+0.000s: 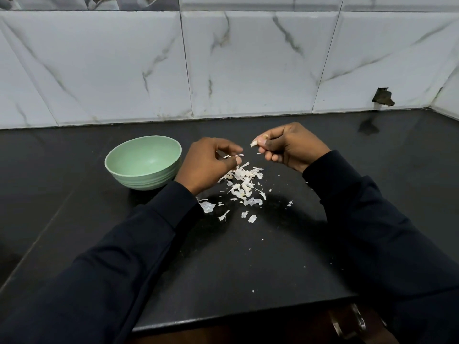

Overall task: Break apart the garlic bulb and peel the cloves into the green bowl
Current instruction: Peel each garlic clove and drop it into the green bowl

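A pale green bowl (139, 157) stands on the black counter, left of my hands; what shows of its inside is bare. My left hand (206, 165) hovers just right of the bowl and pinches a thin strip of garlic skin (234, 156) between thumb and fingers. My right hand (290, 147) is held a little higher to the right, fingers curled round a garlic clove (257, 142) whose pale tip sticks out toward the left hand. A heap of white garlic skins (244, 184) lies on the counter below both hands.
The black counter (248, 256) ends in a front edge near me and meets a marble-tiled wall (248, 70) behind. The wall turns a corner at the far right, with a broken hole in the tile (382, 96). Small skin flakes are scattered around.
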